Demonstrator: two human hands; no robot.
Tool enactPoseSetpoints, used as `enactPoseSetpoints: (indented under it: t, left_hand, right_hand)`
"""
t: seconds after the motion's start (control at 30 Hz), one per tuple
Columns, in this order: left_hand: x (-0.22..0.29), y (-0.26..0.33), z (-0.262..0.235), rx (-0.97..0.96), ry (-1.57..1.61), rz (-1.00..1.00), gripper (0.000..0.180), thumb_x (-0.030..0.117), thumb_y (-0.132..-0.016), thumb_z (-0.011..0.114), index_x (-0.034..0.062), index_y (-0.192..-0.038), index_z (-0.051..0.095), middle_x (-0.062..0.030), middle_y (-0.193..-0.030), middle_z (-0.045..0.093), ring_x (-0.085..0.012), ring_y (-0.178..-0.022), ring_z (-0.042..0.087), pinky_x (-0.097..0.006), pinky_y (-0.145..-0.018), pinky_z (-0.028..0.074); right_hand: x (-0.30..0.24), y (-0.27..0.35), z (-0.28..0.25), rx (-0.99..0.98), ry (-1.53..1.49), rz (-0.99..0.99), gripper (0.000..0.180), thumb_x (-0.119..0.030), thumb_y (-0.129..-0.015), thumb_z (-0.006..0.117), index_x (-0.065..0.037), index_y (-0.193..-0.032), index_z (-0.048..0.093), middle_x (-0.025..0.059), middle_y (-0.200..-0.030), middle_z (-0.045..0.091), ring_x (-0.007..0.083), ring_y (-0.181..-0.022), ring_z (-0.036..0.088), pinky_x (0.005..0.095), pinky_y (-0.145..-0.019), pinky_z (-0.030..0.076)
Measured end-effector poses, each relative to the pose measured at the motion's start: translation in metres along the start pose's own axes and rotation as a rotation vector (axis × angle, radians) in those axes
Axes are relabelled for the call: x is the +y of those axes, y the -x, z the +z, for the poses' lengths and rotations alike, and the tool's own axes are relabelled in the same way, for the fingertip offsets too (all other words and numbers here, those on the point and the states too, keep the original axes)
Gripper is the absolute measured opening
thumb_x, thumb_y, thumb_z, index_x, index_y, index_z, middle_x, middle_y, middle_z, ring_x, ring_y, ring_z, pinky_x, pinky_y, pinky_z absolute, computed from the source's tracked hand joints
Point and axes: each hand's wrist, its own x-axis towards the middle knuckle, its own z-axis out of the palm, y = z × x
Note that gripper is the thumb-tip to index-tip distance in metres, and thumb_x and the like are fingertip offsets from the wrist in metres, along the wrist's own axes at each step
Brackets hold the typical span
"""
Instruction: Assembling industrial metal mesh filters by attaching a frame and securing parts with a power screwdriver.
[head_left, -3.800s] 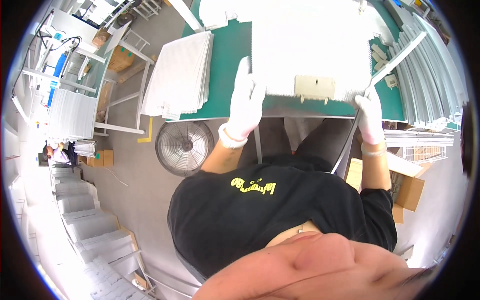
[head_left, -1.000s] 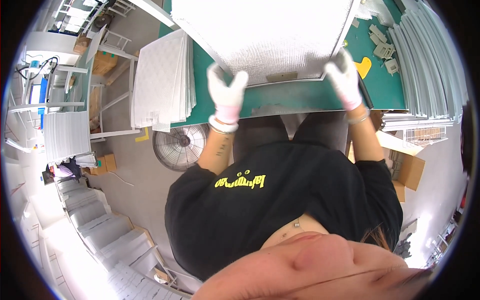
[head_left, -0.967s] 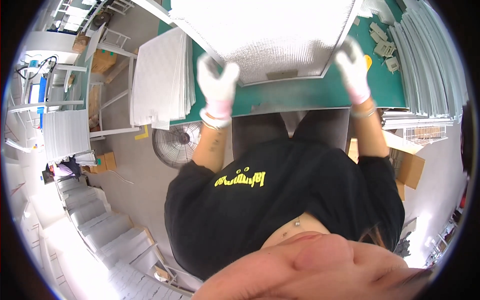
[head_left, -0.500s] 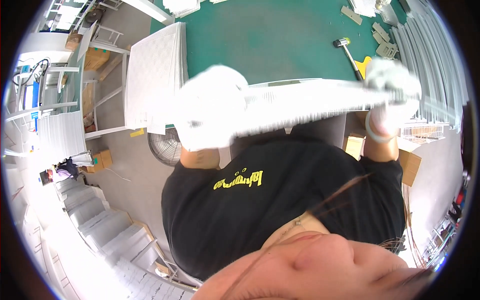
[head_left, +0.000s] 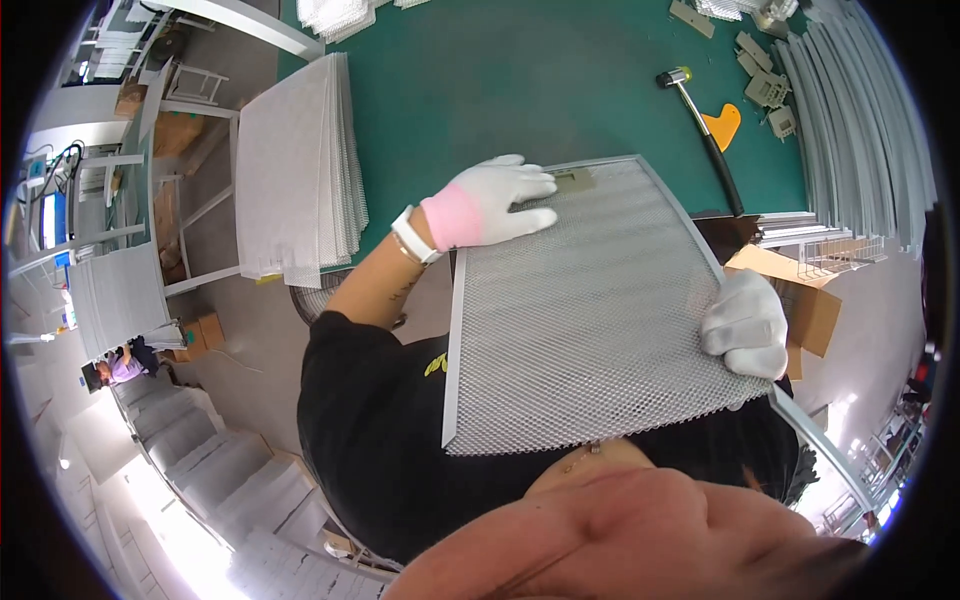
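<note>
Holding mesh filter panel [head_left: 590, 310] at frame centre: left hand [head_left: 490, 203] flat on top, right hand [head_left: 745, 325] clamped on edge; next probably needs steady lowering onto green table [head_left: 520, 80].

Lifted the mesh panel [head_left: 590, 310] off the green table [head_left: 520, 90], pulled near the body, left hand [head_left: 495, 200] laid flat on top.

Your left hand [head_left: 490, 205]: white knit glove with a pink cuff, and a white wristband [head_left: 413, 236] just behind it. Your right hand [head_left: 745, 322]: plain white knit glove. Your torso: black short-sleeved T-shirt [head_left: 370, 430] with a small yellow print on the chest.
</note>
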Motion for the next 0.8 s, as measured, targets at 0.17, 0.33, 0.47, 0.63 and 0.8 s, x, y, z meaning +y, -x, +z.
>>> enactPoseSetpoints:
  t: [0.17, 0.33, 0.47, 0.63, 0.8]
  left_hand:
    - [0.010, 0.034, -0.023, 0.140, 0.815, 1.148, 0.042, 0.030, -0.093, 0.058, -0.0019, -0.118, 0.067, -0.0243, -0.117, 0.067, -0.0397, -0.099, 0.067, -0.054, -0.090, 0.050]
    - [0.061, 0.028, -0.029, 1.575, 0.218, 0.625, 0.021, 0.010, -0.079, 0.073, -0.0017, -0.096, 0.069, -0.0137, -0.087, 0.071, -0.0277, -0.082, 0.068, -0.038, -0.081, 0.053]
    - [0.041, 0.012, -0.054, 1.578, 0.322, 0.549, 0.026, 0.002, -0.082, 0.076, -0.0043, -0.105, 0.067, -0.0111, -0.095, 0.071, -0.0139, -0.083, 0.066, -0.027, -0.077, 0.051]
    - [0.038, 0.016, -0.056, 1.577, 0.273, 0.489, 0.027, 0.003, -0.083, 0.076, -0.0040, -0.107, 0.066, -0.0089, -0.095, 0.071, -0.0130, -0.082, 0.065, -0.025, -0.074, 0.051]
    - [0.038, 0.015, -0.059, 1.534, 0.270, 0.601, 0.024, 0.003, -0.082, 0.076, -0.0031, -0.104, 0.069, -0.0078, -0.092, 0.070, -0.0135, -0.079, 0.065, -0.026, -0.071, 0.050]
  right_hand:
    - [0.000, -0.016, -0.023, 0.259, 0.279, 0.261, 0.059, -0.039, -0.092, 0.066, -0.013, -0.053, 0.030, -0.0008, -0.052, 0.039, 0.0127, -0.040, 0.038, 0.0308, -0.041, 0.031]
    - [0.095, 0.034, -0.016, 0.513, 0.788, 0.680, 0.092, -0.020, -0.065, 0.094, 0.004, -0.134, 0.040, 0.0149, -0.121, 0.055, 0.0197, -0.104, 0.059, 0.0307, -0.089, 0.050]
    - [0.137, 0.088, 0.031, 0.552, 0.831, 0.859, 0.125, -0.019, -0.063, 0.092, 0.005, -0.153, 0.009, 0.0273, -0.145, 0.041, 0.0334, -0.131, 0.050, 0.0377, -0.107, 0.043]
    - [0.142, 0.104, 0.024, 0.519, 0.786, 0.943, 0.120, -0.017, -0.066, 0.090, 0.005, -0.153, 0.010, 0.0283, -0.137, 0.050, 0.0348, -0.119, 0.060, 0.0366, -0.098, 0.050]
    - [0.133, 0.107, 0.015, 0.376, 0.852, 1.160, 0.088, -0.017, -0.071, 0.085, 0.003, -0.142, 0.037, 0.0217, -0.105, 0.069, 0.0328, -0.092, 0.070, 0.0367, -0.083, 0.055]
